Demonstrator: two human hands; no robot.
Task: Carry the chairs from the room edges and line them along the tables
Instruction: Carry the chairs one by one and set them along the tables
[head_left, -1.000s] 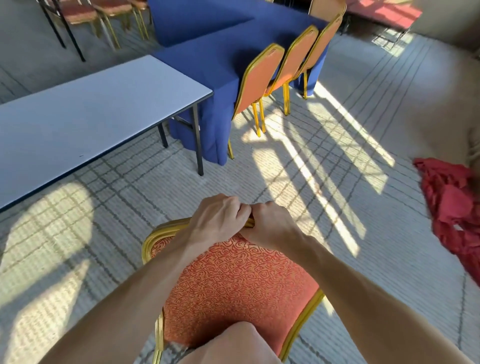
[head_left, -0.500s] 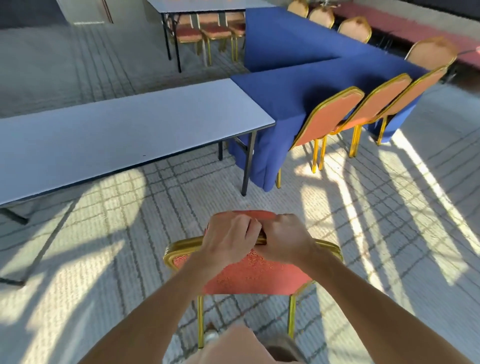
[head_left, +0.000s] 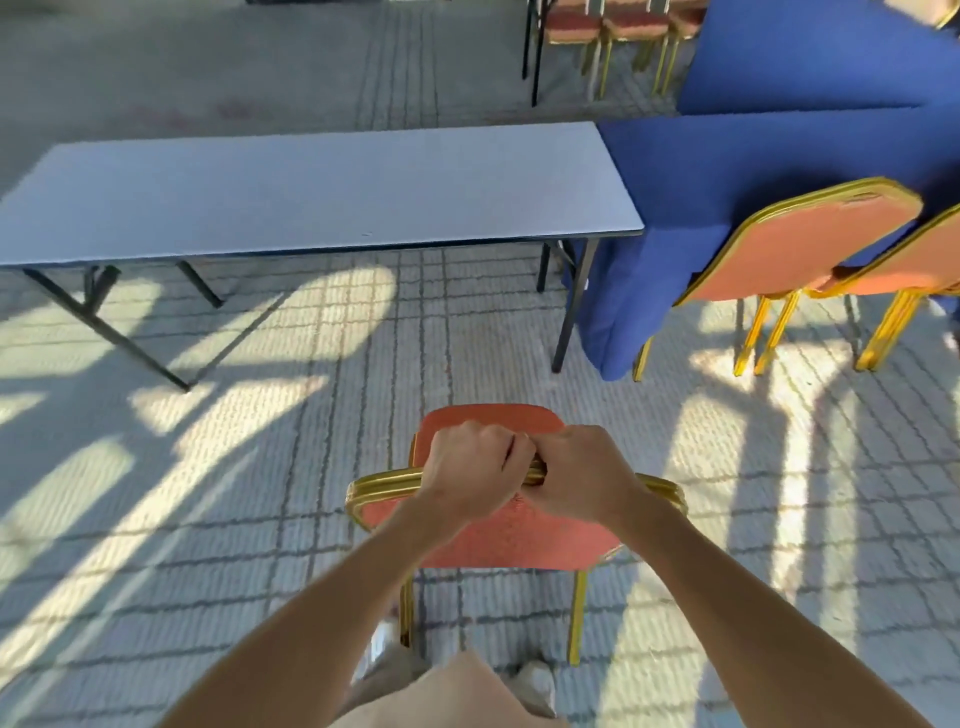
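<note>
One long white bench (head_left: 311, 187) stands on the left, on a grey carpet (head_left: 156, 519) with patches of sun. In front of its right end, and apart from it, a person holds a red chair (head_left: 498, 540) by the gold top rail of its back. The left hand (head_left: 475, 478) and right hand (head_left: 584, 480) are side by side, knuckles touching, each grip closed around the rail. I cannot tell if the legs touch the carpet. To the right, a blue bench (head_left: 727, 171) joins the white one, and two chairs (head_left: 800, 244) stand against its side. At the back stand the far chairs (head_left: 613, 26).
</note>
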